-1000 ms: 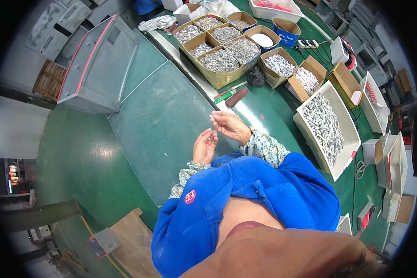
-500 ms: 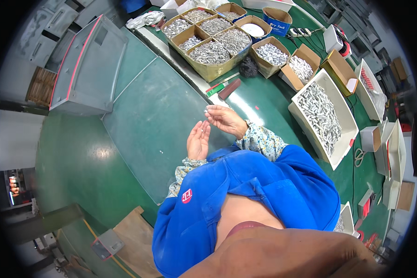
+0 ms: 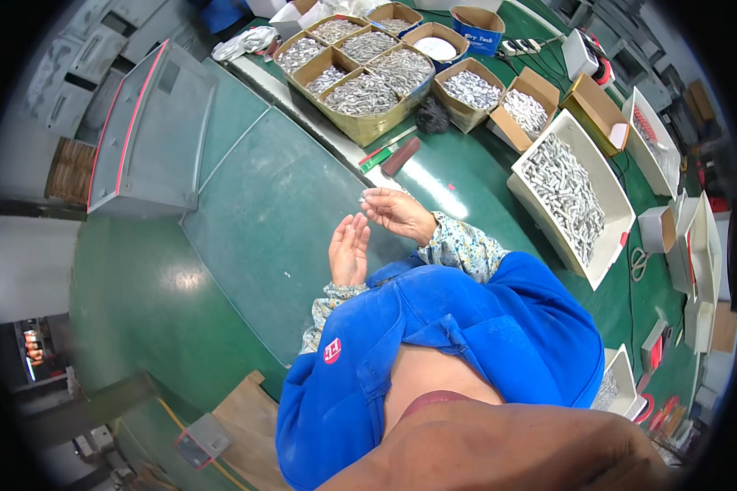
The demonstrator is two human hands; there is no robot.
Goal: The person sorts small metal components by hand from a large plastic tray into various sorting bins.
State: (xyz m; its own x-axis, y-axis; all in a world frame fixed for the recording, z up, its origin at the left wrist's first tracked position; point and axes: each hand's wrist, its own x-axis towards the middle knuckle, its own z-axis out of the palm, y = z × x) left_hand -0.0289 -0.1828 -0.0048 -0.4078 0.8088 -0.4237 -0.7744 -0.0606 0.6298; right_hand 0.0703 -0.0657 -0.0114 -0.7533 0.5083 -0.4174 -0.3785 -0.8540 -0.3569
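Observation:
My left hand (image 3: 349, 250) is raised in front of my body, palm partly up, fingers loosely stretched; nothing can be made out in it. Just beside its fingertips, without clear contact, is my right hand (image 3: 400, 214). Its thumb and fingers pinch a small whitish metal piece (image 3: 363, 199), too small to name more exactly. Both hands are over the green tabletop (image 3: 262, 204). Beyond my right hand, a dark red-brown block (image 3: 401, 156) lies beside a green strip-shaped object (image 3: 375, 159).
A divided carton (image 3: 373, 124) of small metal parts stands at the back, with smaller part-filled boxes (image 3: 472, 90) to its right. A white bin (image 3: 567, 200) of silvery parts sits at right, near scissors (image 3: 638, 263). A large grey metal case (image 3: 160, 131) stands at left.
The whole view has shifted slightly. My hands stay nearly in the same pose; the right still pinches the small piece. A tiny pale spot at my left fingers no longer shows.

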